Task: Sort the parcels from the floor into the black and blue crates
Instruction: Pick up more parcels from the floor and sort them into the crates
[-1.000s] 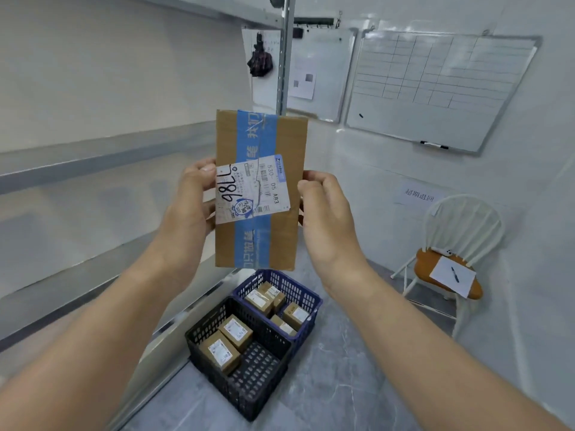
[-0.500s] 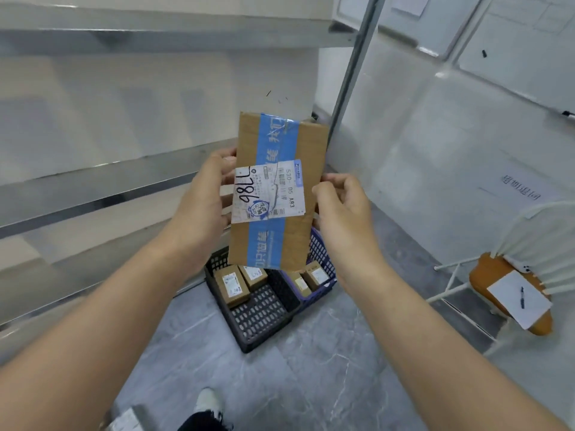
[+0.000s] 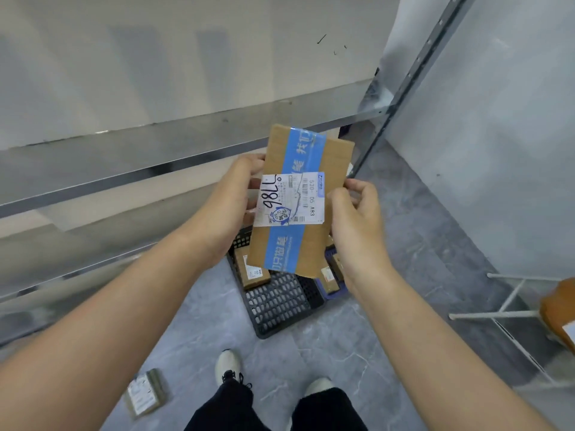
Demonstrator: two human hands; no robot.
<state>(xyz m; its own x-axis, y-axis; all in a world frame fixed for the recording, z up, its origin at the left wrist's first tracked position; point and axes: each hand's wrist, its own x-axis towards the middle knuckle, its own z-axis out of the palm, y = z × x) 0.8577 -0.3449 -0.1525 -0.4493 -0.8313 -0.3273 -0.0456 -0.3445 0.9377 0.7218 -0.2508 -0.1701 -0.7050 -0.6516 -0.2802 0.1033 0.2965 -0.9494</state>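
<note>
I hold a flat cardboard parcel [image 3: 323,160] with blue tape and a white label marked 7786 upright in front of me. My left hand [image 3: 231,200] grips its left edge and my right hand [image 3: 357,219] grips its right edge. Below it on the floor stands the black crate [image 3: 277,303], holding a small box [image 3: 250,270]. The blue crate [image 3: 334,292] is behind it to the right, mostly hidden by the parcel and my right hand. Another parcel [image 3: 144,393] lies on the floor at the lower left.
Metal shelving [image 3: 124,169] runs along the left, with an upright post [image 3: 404,88] at the right end. A white chair with an orange cushion [image 3: 557,312] stands at the far right. My two feet [image 3: 228,365] are on the grey marble floor.
My view has tilted down from the wall and whiteboard to the floor. The parcel stays in both hands and now hangs over the crates. My feet and a floor parcel have come into view.
</note>
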